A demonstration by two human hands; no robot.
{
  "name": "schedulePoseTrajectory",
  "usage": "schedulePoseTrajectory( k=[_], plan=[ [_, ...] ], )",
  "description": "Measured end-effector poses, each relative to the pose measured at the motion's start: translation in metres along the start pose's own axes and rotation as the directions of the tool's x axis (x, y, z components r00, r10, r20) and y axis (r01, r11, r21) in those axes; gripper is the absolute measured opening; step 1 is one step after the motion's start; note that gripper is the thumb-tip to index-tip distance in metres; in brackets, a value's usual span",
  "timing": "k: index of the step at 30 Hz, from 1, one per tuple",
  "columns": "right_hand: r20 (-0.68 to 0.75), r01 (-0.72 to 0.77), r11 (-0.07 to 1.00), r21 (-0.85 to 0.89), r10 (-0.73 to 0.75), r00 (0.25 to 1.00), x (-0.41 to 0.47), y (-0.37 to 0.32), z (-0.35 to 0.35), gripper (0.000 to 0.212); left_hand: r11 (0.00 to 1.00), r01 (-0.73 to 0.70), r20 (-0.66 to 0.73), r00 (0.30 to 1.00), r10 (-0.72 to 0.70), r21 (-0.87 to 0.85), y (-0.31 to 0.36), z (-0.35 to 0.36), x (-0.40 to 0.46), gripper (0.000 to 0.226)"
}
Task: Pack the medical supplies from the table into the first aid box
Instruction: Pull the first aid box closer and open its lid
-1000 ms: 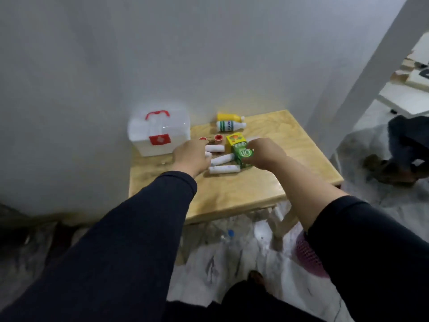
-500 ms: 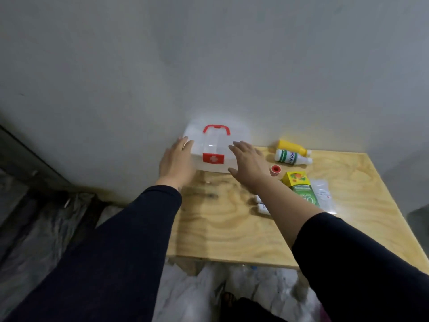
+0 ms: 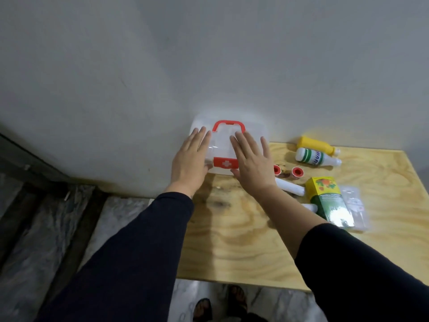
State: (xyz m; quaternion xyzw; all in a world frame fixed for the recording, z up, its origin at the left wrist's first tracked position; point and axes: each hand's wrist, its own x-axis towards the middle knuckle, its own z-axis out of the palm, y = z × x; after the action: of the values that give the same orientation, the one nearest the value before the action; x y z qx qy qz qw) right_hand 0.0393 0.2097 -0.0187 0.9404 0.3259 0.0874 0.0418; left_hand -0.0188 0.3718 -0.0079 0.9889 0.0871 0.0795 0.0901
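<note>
The first aid box (image 3: pixel 224 141), translucent white with a red handle and a red cross latch, stands closed at the table's back left corner against the wall. My left hand (image 3: pixel 190 160) lies flat on its left side, fingers spread. My right hand (image 3: pixel 251 160) is flat over its front right, fingers apart. To the right lie a yellow bottle (image 3: pixel 316 145), a white bottle with green stripes (image 3: pixel 316 156), two red-capped tape rolls (image 3: pixel 286 172), a white roll (image 3: pixel 290 187), a green and yellow carton (image 3: pixel 328 201) and a clear packet (image 3: pixel 355 205).
The small plywood table (image 3: pixel 243 240) stands against a grey wall. Its left edge drops to a marble floor with dark plastic sheeting. My sandalled feet (image 3: pixel 218 305) show below the table's front edge. Another white roll (image 3: pixel 310 207) peeks out behind my right forearm.
Both hands left the supplies in the middle of the table and moved to the first aid box, now lying flat against it. The camera swung left and closer.
</note>
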Motion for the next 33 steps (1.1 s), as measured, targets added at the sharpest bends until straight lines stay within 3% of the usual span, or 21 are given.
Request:
schedulePoseTrajectory(
  k=[10,14,17,19,21,23,25,28,30,33],
  plan=[
    [0.044,0.026,0.999,0.048,-0.028,0.999,-0.027,-0.009,-0.012,0.083,0.994,-0.066,0.023,0.998,0.064,0.085,0.0,-0.012,-0.024,0.085],
    [0.003,0.032,0.995,0.096,-0.033,0.999,-0.039,-0.01,-0.018,0.085,0.982,-0.161,0.051,0.986,0.156,0.1,0.002,-0.015,-0.028,0.081],
    [0.007,-0.092,0.975,0.201,0.092,0.996,-0.046,-0.005,-0.02,0.089,0.97,-0.233,0.047,0.972,0.23,0.074,0.002,-0.017,-0.024,0.071],
    [0.013,-0.269,0.884,0.381,0.286,0.958,-0.051,0.001,-0.018,0.096,0.967,-0.246,0.046,0.969,0.243,0.06,0.001,-0.018,-0.021,0.068],
    [0.115,-0.429,0.68,0.594,0.457,0.882,-0.055,0.008,-0.015,0.103,0.966,-0.254,0.052,0.966,0.252,0.053,-0.001,-0.018,-0.019,0.067],
    [0.27,-0.531,0.448,0.719,0.524,0.808,-0.056,0.011,-0.012,0.103,0.962,-0.268,0.05,0.963,0.265,0.061,-0.004,-0.016,-0.016,0.066],
    [0.32,-0.528,0.295,0.797,0.535,0.782,-0.053,0.011,-0.005,0.092,0.957,-0.281,0.054,0.959,0.277,0.078,-0.006,-0.012,-0.014,0.064],
    [0.313,-0.486,0.185,0.854,0.565,0.764,-0.047,0.003,0.006,0.073,0.959,-0.268,0.038,0.963,0.266,0.093,-0.007,-0.006,-0.014,0.063],
    [0.323,-0.463,0.102,0.88,0.586,0.743,-0.046,0.0,0.01,0.072,0.962,-0.257,0.029,0.967,0.255,0.096,-0.005,-0.005,-0.014,0.064],
    [0.324,-0.445,0.073,0.893,0.582,0.746,-0.051,0.0,0.014,0.072,0.962,-0.265,0.045,0.964,0.262,0.069,-0.004,-0.009,-0.017,0.063]
  ],
)
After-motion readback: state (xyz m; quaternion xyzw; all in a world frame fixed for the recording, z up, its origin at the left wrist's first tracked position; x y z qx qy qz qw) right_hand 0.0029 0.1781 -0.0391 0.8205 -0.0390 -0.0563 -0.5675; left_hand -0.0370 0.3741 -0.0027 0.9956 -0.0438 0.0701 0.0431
